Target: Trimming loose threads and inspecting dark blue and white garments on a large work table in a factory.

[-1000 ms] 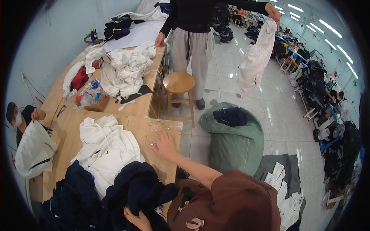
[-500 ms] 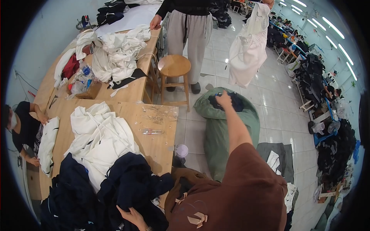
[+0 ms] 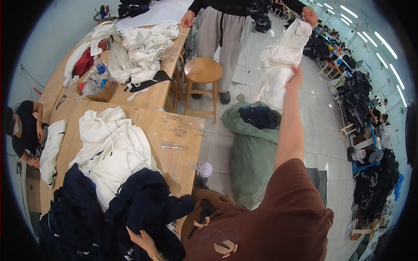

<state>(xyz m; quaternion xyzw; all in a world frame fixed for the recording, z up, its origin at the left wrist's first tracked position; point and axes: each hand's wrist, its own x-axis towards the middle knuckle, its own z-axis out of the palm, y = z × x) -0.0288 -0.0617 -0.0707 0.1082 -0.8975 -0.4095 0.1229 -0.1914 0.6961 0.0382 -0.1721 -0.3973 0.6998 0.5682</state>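
Head view showed us our right hand (image 3: 297,74) stretched far out, closed on the lower edge of a white garment (image 3: 278,65) that hung above the green sack (image 3: 250,152) on the floor; another person's hand (image 3: 310,15) held its top. Our left hand (image 3: 141,239) lay low, fingers curled into the dark navy clothes (image 3: 130,213) piled on the wooden counter (image 3: 174,161), beside a white heap (image 3: 111,148).
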